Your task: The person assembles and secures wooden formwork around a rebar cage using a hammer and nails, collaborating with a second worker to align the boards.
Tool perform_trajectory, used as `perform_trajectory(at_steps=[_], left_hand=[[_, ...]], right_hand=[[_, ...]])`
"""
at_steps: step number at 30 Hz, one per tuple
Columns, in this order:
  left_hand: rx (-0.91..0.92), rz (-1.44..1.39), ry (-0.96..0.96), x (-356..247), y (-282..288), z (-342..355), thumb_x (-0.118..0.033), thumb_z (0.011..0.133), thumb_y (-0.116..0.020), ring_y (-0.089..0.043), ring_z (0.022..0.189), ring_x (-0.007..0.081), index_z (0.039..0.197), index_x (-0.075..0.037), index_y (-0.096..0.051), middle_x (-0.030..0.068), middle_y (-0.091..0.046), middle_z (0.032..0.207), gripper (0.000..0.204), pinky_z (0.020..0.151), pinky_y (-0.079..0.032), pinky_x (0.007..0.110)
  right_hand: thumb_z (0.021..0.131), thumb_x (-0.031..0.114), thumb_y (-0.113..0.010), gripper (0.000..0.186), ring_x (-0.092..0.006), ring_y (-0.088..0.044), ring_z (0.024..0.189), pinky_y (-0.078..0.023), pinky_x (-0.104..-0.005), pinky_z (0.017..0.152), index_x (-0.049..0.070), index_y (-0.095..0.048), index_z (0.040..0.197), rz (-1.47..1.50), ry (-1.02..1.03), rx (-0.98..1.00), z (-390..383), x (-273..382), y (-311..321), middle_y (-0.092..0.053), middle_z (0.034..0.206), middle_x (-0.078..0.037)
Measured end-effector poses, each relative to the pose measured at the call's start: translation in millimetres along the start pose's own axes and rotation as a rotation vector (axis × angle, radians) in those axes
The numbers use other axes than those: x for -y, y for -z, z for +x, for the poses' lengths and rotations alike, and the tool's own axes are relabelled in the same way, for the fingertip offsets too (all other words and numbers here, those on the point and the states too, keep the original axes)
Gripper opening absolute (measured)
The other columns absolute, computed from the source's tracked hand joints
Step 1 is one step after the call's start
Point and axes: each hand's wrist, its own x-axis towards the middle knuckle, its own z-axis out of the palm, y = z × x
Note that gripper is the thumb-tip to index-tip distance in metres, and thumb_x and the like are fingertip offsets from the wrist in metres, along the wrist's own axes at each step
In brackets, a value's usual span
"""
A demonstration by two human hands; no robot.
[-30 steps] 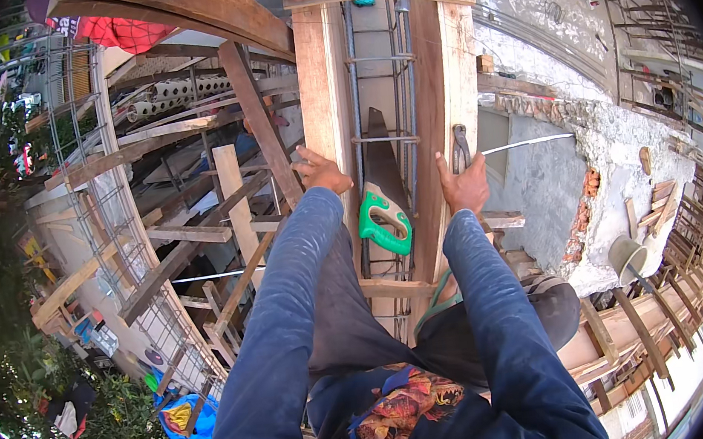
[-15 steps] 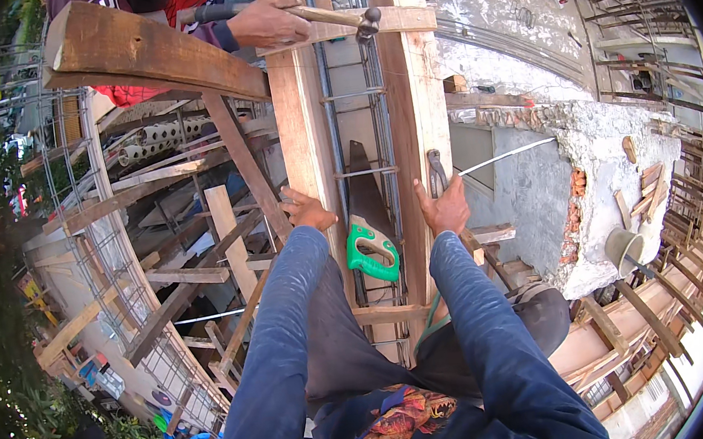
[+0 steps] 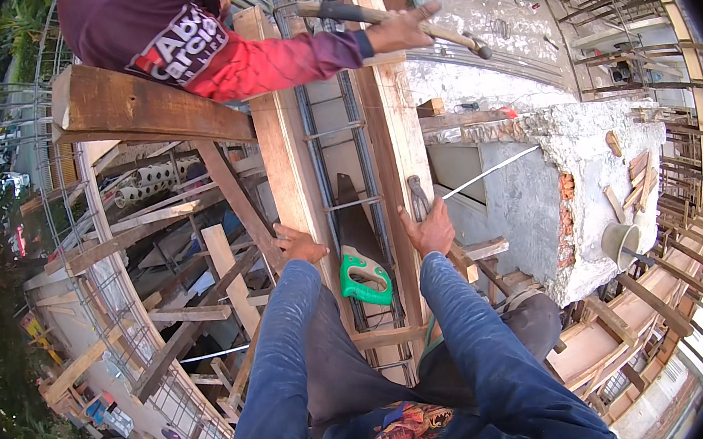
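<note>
My left hand (image 3: 300, 244) rests with fingers apart on the top edge of the left wooden board (image 3: 287, 162). On the right wooden board (image 3: 397, 120) lies my right hand (image 3: 430, 228), thumb and fingers spread over its edge. Just ahead of that hand, a pair of dark pincers (image 3: 418, 198) lies on the same board. Between the boards, a handsaw with a green handle (image 3: 364, 278) lies on the rebar cage (image 3: 334, 131), its blade pointing away from me. Neither hand touches the saw.
A co-worker's hand (image 3: 400, 29) holds a hammer (image 3: 452, 36) across the boards' far end. A thick timber beam (image 3: 147, 108) juts in from the left. Lower down are loose timbers (image 3: 228, 271); at right stands a broken concrete wall (image 3: 529, 201) with a bucket (image 3: 620, 243).
The co-worker's arm and hammer have swung right across both boards, and more of the sleeve and shoulder shows. My view has shifted slightly; my hands stay on the boards.
</note>
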Motion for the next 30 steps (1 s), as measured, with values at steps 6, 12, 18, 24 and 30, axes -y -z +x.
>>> perform_trajectory(at_steps=[6,12,18,24,30], left_hand=[[-0.004,-0.009,0.006,-0.7,-1.3,1.8,-0.026,0.071,-0.086,-0.027,0.140,0.0481,0.140,0.001,0.035,0.0425,0.008,0.150,0.143,0.114,-0.032,0.044],[-0.029,-0.018,-0.027,1.8,-4.1,6.6,-0.026,0.072,-0.085,-0.027,0.139,0.0486,0.138,0.000,0.040,0.0416,0.005,0.151,0.143,0.113,-0.032,0.047],[0.035,0.134,-0.067,11.8,-7.0,27.4,-0.035,0.071,-0.085,-0.009,0.143,0.0517,0.134,0.010,0.037,0.0451,0.009,0.148,0.145,0.117,-0.022,0.048],[0.033,0.195,-0.067,12.2,-5.0,28.2,-0.044,0.070,-0.084,-0.005,0.143,0.0522,0.135,0.017,0.030,0.0448,0.010,0.148,0.144,0.117,-0.019,0.048],[-0.016,0.052,-0.021,-4.1,-9.0,1.1,-0.033,0.074,-0.084,-0.026,0.141,0.0417,0.141,0.018,0.016,0.0376,-0.007,0.152,0.131,0.115,-0.030,0.041]], right_hand=[[0.070,0.063,-0.071,0.078,-0.0386,-0.061,0.103,-0.051,-0.0492,0.083,0.004,-0.049,0.115,0.026,-0.028,0.054,2.6,-3.8,-2.4,-0.060,0.110,-0.018],[0.070,0.063,-0.071,0.082,-0.0372,-0.061,0.105,-0.051,-0.0482,0.084,0.004,-0.048,0.122,0.060,-0.011,0.042,2.5,-9.9,-2.9,-0.058,0.113,-0.018],[0.071,0.064,-0.070,0.079,-0.0357,-0.063,0.101,-0.052,-0.0462,0.083,0.005,-0.049,0.118,0.099,0.000,0.029,2.3,-6.0,2.3,-0.059,0.109,-0.017],[0.071,0.064,-0.070,0.085,-0.0331,-0.064,0.100,-0.053,-0.0439,0.085,0.006,-0.045,0.127,0.095,-0.022,0.091,5.8,-11.1,10.1,-0.060,0.110,-0.015],[0.071,0.062,-0.071,0.083,-0.0330,-0.063,0.101,-0.054,-0.0429,0.083,0.005,-0.046,0.126,0.144,-0.039,0.101,6.0,-24.9,14.9,-0.061,0.107,-0.016]])
